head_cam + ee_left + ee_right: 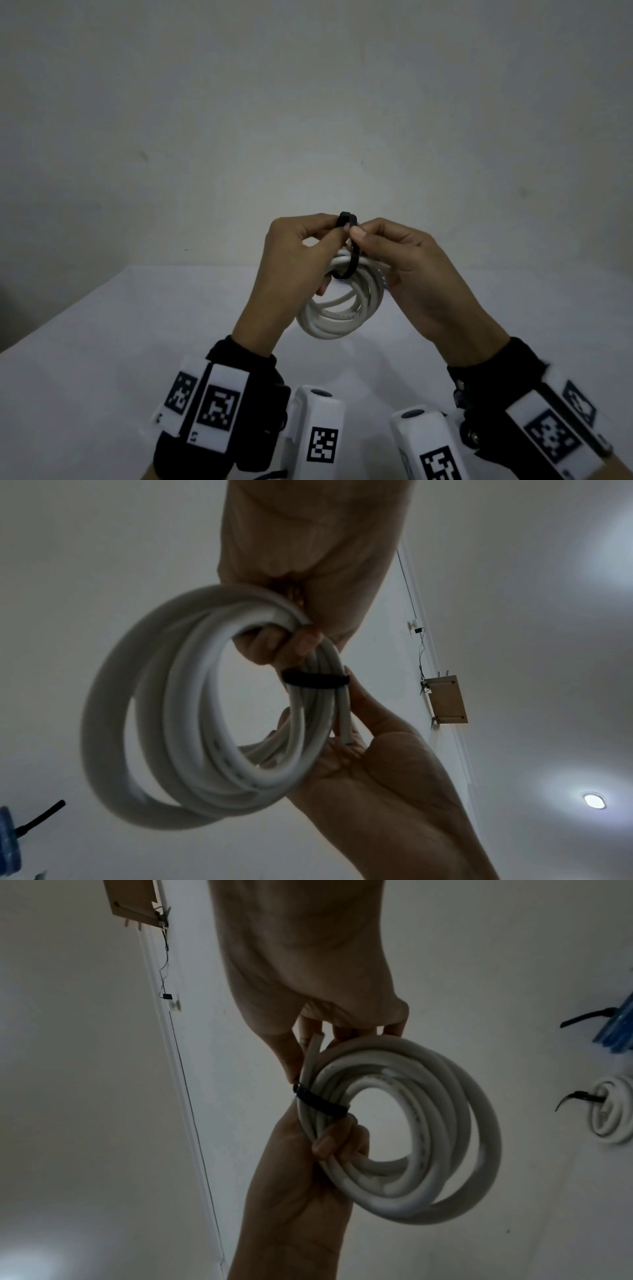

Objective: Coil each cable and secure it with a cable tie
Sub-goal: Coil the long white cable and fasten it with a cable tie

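In the head view, low in the middle of the frame, the left hand (291, 260) and the right hand (407, 263) meet above a pale surface (102, 359). Both pinch the top of a black cable tie (349, 246) between thumb and fingertips. The tie loops round a white coiled cable (339, 311) that hangs below the hands, off the surface. Wrist bands at the bottom edge carry black-and-white square code markers; no readable writing shows.

The left wrist view looks up from below. The cable (192, 710) fills the centre as several thick, smooth white loops, bundled on their right side by the tie (315, 681). A curled finger of the left hand (377, 777) hooks through the coil. A ceiling lamp (594, 800) glows at lower right, seen only here.

The right wrist view shows the same coil (411, 1137) and tie (320, 1102), and alone shows a second white coil (609, 1115) with a black tie at the right edge.
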